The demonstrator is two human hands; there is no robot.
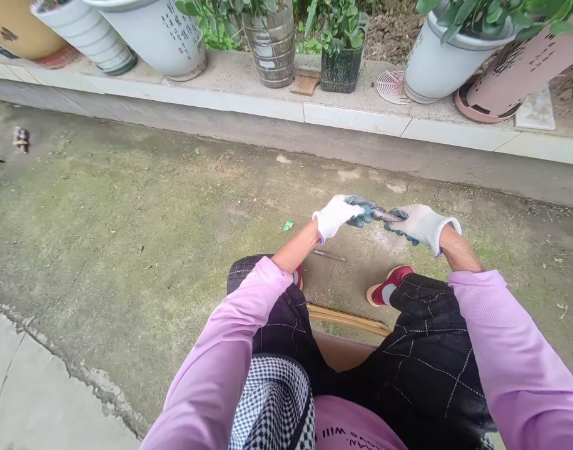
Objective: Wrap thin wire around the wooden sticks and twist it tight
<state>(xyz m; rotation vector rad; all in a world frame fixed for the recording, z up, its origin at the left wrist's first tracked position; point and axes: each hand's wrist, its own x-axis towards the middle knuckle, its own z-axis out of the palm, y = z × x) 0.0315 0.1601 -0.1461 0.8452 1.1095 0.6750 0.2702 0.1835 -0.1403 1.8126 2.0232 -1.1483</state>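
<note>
Both my hands wear white gloves with dark teal palms. My left hand [341, 215] and my right hand [418, 225] are closed around the two ends of a short grey metal rod [384, 215], held level in front of my knees. Only the rod's middle shows between the gloves. I am seated, with pink sleeves, dark quilted trousers and red shoes [388, 286]. On the ground below my hands lies a thin metal rod [328, 255].
A raised concrete ledge [352, 119] runs across the back with several plant pots, including a white pot [439, 65] and a black pot [341, 65]. Mossy concrete ground [127, 231] spreads to the left. A small green scrap [288, 225] lies near my left arm.
</note>
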